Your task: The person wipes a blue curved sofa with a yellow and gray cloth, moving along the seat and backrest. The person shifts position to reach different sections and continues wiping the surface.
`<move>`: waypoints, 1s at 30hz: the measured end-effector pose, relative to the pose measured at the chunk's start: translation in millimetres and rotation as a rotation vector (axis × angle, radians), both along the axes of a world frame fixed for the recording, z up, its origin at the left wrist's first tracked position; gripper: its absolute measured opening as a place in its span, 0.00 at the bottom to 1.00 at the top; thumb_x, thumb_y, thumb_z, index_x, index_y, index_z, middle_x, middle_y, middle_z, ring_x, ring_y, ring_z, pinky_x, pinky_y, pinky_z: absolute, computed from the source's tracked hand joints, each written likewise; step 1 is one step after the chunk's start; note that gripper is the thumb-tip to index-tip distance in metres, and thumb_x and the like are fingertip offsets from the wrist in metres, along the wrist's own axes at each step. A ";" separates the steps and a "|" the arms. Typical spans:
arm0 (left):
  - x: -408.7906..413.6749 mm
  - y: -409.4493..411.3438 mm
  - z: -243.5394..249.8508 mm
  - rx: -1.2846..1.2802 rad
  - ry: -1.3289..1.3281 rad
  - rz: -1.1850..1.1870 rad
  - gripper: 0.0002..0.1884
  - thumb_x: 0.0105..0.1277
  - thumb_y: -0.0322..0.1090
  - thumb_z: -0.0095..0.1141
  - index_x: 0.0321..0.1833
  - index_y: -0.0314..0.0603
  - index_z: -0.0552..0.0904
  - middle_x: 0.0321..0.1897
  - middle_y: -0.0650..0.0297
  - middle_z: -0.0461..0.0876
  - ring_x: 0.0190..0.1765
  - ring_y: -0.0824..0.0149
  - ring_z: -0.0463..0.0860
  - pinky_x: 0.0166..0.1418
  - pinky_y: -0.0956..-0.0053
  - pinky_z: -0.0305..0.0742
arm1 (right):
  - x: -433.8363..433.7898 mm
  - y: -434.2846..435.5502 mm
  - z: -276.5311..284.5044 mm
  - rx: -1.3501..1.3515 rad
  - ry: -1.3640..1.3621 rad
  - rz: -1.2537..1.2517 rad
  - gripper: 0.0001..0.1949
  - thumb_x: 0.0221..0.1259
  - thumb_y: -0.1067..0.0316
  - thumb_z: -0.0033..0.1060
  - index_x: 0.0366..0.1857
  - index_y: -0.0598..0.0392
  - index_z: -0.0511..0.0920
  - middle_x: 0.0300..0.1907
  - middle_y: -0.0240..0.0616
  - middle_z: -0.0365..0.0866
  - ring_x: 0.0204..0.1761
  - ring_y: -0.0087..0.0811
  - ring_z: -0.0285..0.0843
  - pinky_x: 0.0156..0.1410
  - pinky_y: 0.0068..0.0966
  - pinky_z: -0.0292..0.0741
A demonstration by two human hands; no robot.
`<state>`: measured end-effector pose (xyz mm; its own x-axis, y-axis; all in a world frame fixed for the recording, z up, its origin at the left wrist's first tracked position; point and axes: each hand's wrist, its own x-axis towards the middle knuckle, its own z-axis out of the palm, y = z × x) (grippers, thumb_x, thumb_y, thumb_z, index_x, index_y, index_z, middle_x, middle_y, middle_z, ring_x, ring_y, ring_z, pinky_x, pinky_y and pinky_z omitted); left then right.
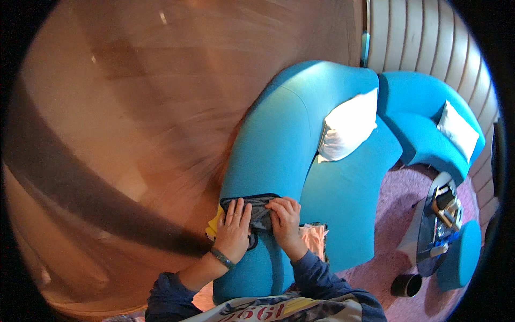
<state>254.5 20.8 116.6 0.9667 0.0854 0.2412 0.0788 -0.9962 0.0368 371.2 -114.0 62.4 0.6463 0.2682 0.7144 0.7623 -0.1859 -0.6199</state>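
Note:
A dark grey cloth item with black edging (260, 216) lies over the top of a turquoise sofa's backrest (267, 153). My left hand (234, 227) rests flat on its left part, fingers spread and pointing away from me. At the cloth's right side, my right hand (286, 221) has its fingers bent, with thumb and fingertips on the fabric. Part of the cloth is hidden beneath both hands. A yellow cloth (214, 223) sticks out beside my left hand, over the outer side of the backrest. Folded peach-pink fabric (315, 240) lies on the seat by my right wrist.
White cushions (349, 128) (458, 129) sit on this sofa and on a second turquoise seat (422, 120). To the right, a low table (425, 237) bears several items. A turquoise stool (462, 257) and a dark bin (406, 285) stand on pink carpet (396, 201). Brown flooring (169, 120) spreads left.

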 end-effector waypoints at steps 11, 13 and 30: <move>103.6 -31.8 31.1 0.265 0.145 -0.023 0.37 0.66 0.50 0.65 0.78 0.57 0.68 0.81 0.50 0.55 0.81 0.37 0.49 0.75 0.27 0.49 | 100.5 -2.7 -28.4 0.071 0.088 -0.144 0.12 0.62 0.75 0.61 0.48 0.55 0.83 0.54 0.42 0.84 0.54 0.48 0.76 0.63 0.43 0.71; 98.3 -31.9 26.2 0.275 0.241 -0.034 0.37 0.65 0.52 0.64 0.78 0.59 0.68 0.82 0.48 0.53 0.81 0.34 0.48 0.72 0.26 0.51 | 78.9 -13.7 -33.1 0.057 0.178 0.001 0.20 0.63 0.71 0.63 0.60 0.56 0.78 0.64 0.50 0.75 0.64 0.55 0.70 0.68 0.49 0.68; 218.6 -13.1 7.1 0.551 0.146 -0.408 0.27 0.70 0.35 0.53 0.71 0.35 0.72 0.75 0.49 0.68 0.78 0.50 0.65 0.75 0.52 0.63 | 144.3 18.1 -88.7 0.328 0.324 -0.065 0.17 0.58 0.81 0.59 0.52 0.59 0.78 0.55 0.49 0.77 0.58 0.52 0.73 0.62 0.44 0.73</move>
<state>473.1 7.7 123.7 0.9212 -0.3889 0.0100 -0.3401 -0.8176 -0.4646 515.5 -95.9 -26.3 0.8583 0.0139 0.5129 0.5126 0.0190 -0.8584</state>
